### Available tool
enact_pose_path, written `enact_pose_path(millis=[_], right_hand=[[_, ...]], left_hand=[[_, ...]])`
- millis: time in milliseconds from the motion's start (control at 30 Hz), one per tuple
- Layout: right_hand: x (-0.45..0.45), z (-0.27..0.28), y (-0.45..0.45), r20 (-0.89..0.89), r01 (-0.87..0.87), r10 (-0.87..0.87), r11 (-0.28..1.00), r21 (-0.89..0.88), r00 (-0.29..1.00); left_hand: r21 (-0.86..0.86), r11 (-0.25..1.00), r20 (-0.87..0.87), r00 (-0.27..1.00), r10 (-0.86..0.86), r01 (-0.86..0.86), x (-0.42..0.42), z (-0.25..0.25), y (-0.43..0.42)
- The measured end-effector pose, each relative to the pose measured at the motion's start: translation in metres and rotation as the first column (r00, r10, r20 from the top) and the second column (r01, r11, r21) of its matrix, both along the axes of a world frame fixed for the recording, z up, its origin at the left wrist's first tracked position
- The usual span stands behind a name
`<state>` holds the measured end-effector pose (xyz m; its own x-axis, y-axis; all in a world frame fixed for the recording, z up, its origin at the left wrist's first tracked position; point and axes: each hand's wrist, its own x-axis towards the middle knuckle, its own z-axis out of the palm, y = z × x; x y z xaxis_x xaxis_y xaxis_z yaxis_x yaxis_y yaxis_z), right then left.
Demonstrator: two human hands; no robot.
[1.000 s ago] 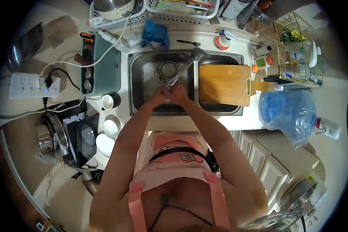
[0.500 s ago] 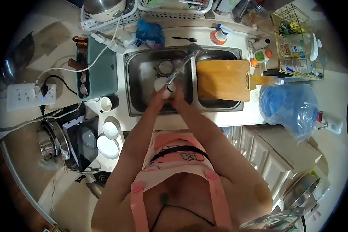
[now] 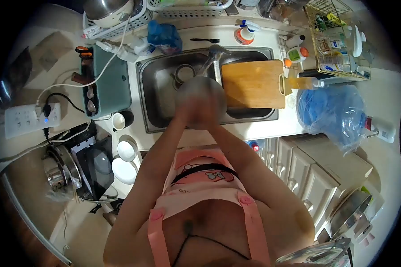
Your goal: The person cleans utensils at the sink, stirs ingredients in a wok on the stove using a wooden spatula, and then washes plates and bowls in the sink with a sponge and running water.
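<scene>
A round greyish bowl-like thing (image 3: 201, 88), smeared by motion, is held up over the near side of the left sink basin (image 3: 153, 107). My left hand (image 3: 185, 109) is at its near left side, and my right hand (image 3: 208, 111) is at its near right side. Both hands appear closed on it, though blur hides the single fingers. Just beyond it rises the faucet (image 3: 213, 54), its spout partly covered by the round thing. A small round strainer-like piece (image 3: 184, 74) lies at the bottom of the basin.
A wooden cutting board (image 3: 252, 84) covers most of the right basin. Behind the sink are a fork (image 3: 205, 40), a spray bottle (image 3: 245, 34) and a blue bag (image 3: 165, 38). A mug (image 3: 119, 121) and white bowls (image 3: 124, 171) stand left. A power strip (image 3: 32, 120) lies farther left.
Both hands have lifted the round thing from low under the faucet, toward me and slightly right. It looks larger and greyer now. The whole view has shifted a little.
</scene>
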<state>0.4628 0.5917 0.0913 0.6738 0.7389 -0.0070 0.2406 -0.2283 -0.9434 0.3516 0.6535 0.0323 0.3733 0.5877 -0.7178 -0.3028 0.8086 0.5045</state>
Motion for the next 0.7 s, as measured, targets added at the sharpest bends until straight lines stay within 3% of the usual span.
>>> enact_pose_path(millis=[33,67,100,167,267,400,467,533,600,700], right_hand=[[0.008,0.0,0.002,0.111,-0.059,0.057,0.998,0.012,0.992],[0.015,0.0,0.004,0.222,-0.117,0.11,0.993,0.016,0.969],[0.021,0.001,0.003,0.243,-0.209,0.197,0.978,0.025,0.95],[0.03,0.005,0.005,0.29,-0.384,0.358,0.922,0.038,0.888],[0.028,0.023,0.008,0.593,-0.597,0.458,0.801,0.048,0.662],[0.021,0.035,0.015,0.528,-0.603,0.565,0.789,-0.12,0.634],[0.027,0.036,0.025,0.45,-0.637,0.687,0.716,-0.286,0.571],[0.027,0.027,0.032,0.362,-0.669,0.74,0.67,-0.322,0.567],[0.026,0.02,0.038,0.323,-0.673,0.75,0.661,-0.332,0.578],[0.026,0.017,0.04,0.332,-0.678,0.717,0.693,-0.246,0.613]], left_hand=[[-0.026,0.999,0.092,0.996,-0.017,0.019,-0.007,-0.019,0.004],[0.261,0.955,-0.065,0.99,-0.128,0.14,-0.013,-0.051,0.005],[0.495,0.82,-0.245,0.951,-0.188,0.289,-0.021,-0.088,0.0],[0.664,0.621,-0.4,0.9,-0.174,0.416,-0.025,-0.107,-0.003],[0.658,0.632,-0.381,0.905,-0.19,0.41,-0.022,-0.098,0.002],[0.58,0.606,-0.462,0.833,-0.305,0.544,-0.043,-0.068,0.02],[0.413,0.749,-0.42,0.838,-0.349,0.519,-0.039,-0.019,0.026],[0.051,0.906,-0.31,0.869,-0.385,0.42,-0.023,0.037,0.034],[0.251,0.906,-0.362,0.901,-0.239,0.341,-0.035,-0.019,0.036],[0.335,0.874,-0.315,0.916,-0.249,0.353,-0.057,-0.034,0.039]])
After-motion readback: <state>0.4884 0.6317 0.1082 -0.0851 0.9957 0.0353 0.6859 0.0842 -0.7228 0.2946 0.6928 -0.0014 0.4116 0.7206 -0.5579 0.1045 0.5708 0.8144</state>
